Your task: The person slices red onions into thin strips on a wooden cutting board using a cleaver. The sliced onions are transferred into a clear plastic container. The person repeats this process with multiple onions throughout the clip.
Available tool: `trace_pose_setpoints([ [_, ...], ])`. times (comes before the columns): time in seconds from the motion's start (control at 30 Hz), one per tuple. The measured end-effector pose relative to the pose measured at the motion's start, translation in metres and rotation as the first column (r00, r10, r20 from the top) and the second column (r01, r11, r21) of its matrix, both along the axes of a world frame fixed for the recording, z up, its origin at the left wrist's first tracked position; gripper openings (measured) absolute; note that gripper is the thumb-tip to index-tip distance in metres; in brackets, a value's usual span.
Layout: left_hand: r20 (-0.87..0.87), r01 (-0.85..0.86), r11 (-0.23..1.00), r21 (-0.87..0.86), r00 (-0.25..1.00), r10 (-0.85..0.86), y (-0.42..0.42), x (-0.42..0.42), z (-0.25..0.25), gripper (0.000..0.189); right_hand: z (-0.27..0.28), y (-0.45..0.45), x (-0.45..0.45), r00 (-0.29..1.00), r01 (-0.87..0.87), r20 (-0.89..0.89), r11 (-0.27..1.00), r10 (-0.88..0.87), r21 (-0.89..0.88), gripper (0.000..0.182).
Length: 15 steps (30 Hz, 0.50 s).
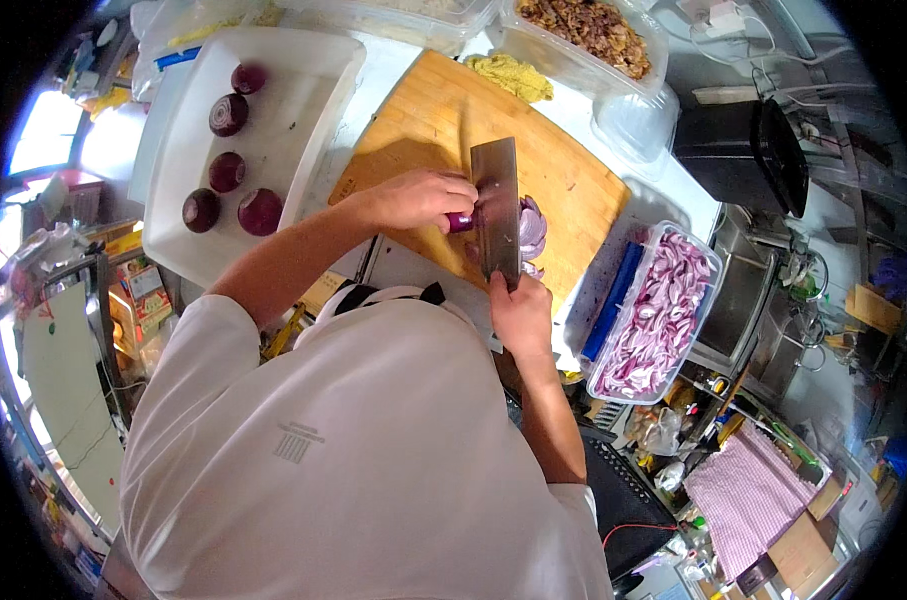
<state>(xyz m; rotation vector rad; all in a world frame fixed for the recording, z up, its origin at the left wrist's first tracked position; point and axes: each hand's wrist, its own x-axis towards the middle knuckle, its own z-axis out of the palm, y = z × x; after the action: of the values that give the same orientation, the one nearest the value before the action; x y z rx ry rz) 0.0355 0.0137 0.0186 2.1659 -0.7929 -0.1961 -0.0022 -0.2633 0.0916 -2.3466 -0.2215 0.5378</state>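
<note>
With my right hand (523,313) I grip the handle of a Chinese cleaver (497,210), whose broad blade stands over a wooden cutting board (573,180). My left hand (429,199) is on the blade's left side, its fingers curled over a piece of red onion (460,221), most of which they hide. Cut red onion slices (532,229) lie on the board just right of the blade. At the left, several whole peeled red onions (227,172) sit in a white plastic tub (303,97). A clear plastic container (712,300) at the right is filled with sliced red onion (656,315).
A yellow cloth (510,76) lies by the board's far edge. Behind it stands a clear container of brown dried pieces (588,34). A clear plastic lid or tub (633,127) and a black bin (738,154) are at the right, near a metal sink (735,315).
</note>
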Motion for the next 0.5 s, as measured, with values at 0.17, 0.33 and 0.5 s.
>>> trace_pose_setpoints([
  [0.17, 0.082, 0.024, 0.998, -0.055, 0.996, -0.019, -0.002, 0.003, -0.004, 0.034, -0.064, 0.008, -0.004, 0.989, -0.06, 0.131, 0.994, 0.071, -0.088, 0.033],
  [0.33, 0.1, 0.01, 0.997, -0.07, 0.995, -0.003, 0.0, 0.002, -0.002, 0.033, -0.047, 0.014, 0.014, 0.991, -0.1, 0.084, 0.992, 0.106, -0.074, 0.033],
  [0.5, 0.12, 0.005, 0.997, -0.071, 0.993, 0.004, 0.001, 0.0, 0.001, 0.033, -0.016, 0.01, 0.018, 0.993, -0.089, 0.061, 0.989, 0.097, -0.122, 0.035],
])
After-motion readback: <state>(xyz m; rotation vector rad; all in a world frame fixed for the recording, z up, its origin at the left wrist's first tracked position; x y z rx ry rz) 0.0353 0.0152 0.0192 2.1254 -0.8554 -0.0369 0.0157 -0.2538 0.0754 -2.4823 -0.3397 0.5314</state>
